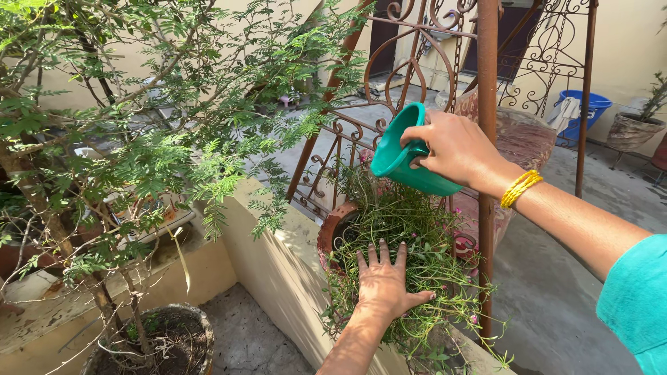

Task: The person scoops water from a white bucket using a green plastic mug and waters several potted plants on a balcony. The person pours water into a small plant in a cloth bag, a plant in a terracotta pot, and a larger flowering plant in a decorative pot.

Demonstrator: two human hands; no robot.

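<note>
Mug [406, 158], teal plastic, light and stiff, likely slippery if wet, is gripped around its body by the right hand [455, 149], tilted above a trailing plant [410, 257] in a clay pot [333, 229] on the ledge [278, 264] edge. Soft stems are pressed by the flat, open left hand [383, 281]. Movement is crowded by a rusty post [488, 83] and a leafy tree [139, 139].

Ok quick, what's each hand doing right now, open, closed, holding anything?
Left hand: open, fingers spread, pressed flat on the trailing plant in the clay pot.
Right hand: closed around a tilted green mug.
</note>
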